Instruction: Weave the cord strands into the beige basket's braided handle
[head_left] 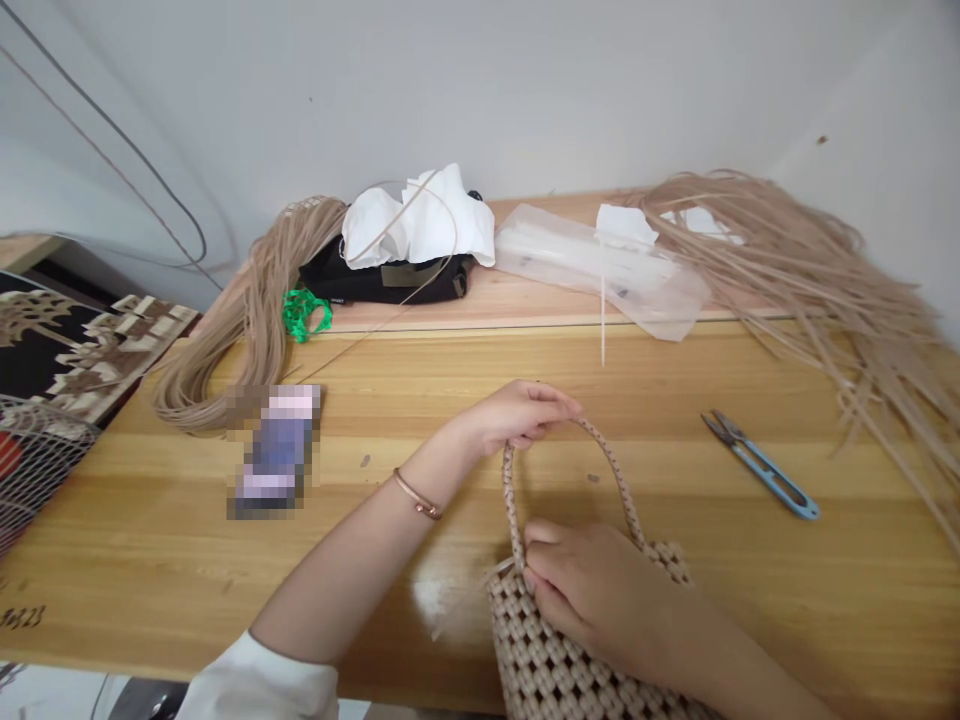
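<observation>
A beige woven bag point(540, 650) with an open checkered weave stands at the table's front edge, its lower part out of frame. Its braided handle point(619, 470) arches up above the rim. My left hand point(525, 412) is closed around the top of that handle, a bangle on the wrist. Lower down, my right hand point(592, 580) pinches the left base of the handle where it meets the bag's rim. The right fingertips are partly hidden behind the hand. Thread snips point(761, 465) with light blue grips lie on the table to the right.
Bundles of beige strips lie at the left point(255, 310) and right point(825, 260). Between them are a black pouch point(382, 282) under white paper, a clear plastic bag point(555, 240) and a green band point(304, 314). A blurred phone point(277, 450) lies left; a wire basket point(45, 460) stands beyond.
</observation>
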